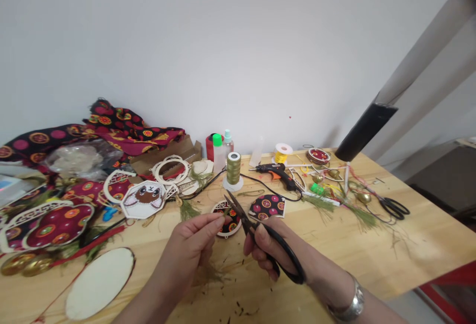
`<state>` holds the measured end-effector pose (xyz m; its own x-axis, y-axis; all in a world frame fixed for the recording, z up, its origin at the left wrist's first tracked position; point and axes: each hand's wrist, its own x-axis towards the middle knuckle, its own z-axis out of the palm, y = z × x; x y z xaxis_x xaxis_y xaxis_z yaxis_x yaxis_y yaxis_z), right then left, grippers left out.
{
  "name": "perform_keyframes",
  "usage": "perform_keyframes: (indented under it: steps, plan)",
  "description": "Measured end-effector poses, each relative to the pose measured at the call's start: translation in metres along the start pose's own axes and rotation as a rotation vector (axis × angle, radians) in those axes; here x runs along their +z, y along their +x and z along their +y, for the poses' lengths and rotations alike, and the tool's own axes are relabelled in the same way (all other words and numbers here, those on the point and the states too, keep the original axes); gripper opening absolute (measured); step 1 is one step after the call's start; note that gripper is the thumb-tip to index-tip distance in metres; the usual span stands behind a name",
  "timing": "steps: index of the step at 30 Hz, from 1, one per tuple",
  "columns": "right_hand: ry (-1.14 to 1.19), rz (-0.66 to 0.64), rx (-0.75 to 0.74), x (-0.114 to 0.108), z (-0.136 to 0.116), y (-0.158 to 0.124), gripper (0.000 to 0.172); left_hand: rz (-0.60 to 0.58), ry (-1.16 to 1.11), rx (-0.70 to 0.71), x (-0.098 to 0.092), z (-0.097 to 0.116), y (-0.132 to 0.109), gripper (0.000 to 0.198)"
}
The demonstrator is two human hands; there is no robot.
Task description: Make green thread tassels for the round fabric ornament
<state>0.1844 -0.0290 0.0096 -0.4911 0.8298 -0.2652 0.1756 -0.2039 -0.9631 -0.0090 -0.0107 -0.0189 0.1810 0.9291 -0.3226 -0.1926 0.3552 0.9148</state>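
Note:
My right hand point(266, 247) grips black-handled scissors point(286, 252), their blades parted and pointing up and left. Just left of the blades, my left hand point(197, 240) is closed in a pinch. A small olive thread end point(226, 213) shows at its fingertips, and blurred olive strands spread below the palm. Behind the fingers and blades lies a round patterned ornament point(232, 227) with a pale rim, partly covered. To its right sits a patterned fabric piece point(267, 206). An olive thread spool point(234, 169) stands upright beyond them.
A glue gun point(277, 171) with a black cord lies behind my right hand. Ornaments, tassels and patterned cloth point(122, 128) crowd the left. A white oval disc point(101, 283) lies near the front. More scissors point(394, 208) and a black tube point(366, 131) are at right.

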Motion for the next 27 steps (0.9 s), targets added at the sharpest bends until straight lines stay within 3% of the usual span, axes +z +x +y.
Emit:
perform_keyframes:
  steps: [6,11,17,22,27]
  plan:
    - [0.038,-0.013,0.044,-0.001,0.000,0.003,0.060,0.000,0.020,0.013,0.000,0.000,0.000,0.022]
    - [0.093,-0.019,-0.028,-0.002,0.010,0.007,0.056,0.019,0.007,0.003,0.001,0.001,0.001,0.023]
    - [0.095,-0.004,-0.007,-0.005,0.016,0.006,0.051,0.038,-0.030,0.006,0.001,0.002,0.000,0.025]
    - [-0.366,-0.015,0.061,-0.011,0.005,-0.018,0.040,0.170,-0.188,0.060,0.000,0.010,0.000,0.026]
    - [-0.930,0.098,0.037,-0.024,0.008,-0.051,0.020,0.211,-0.276,0.097,0.000,0.014,0.002,0.025]
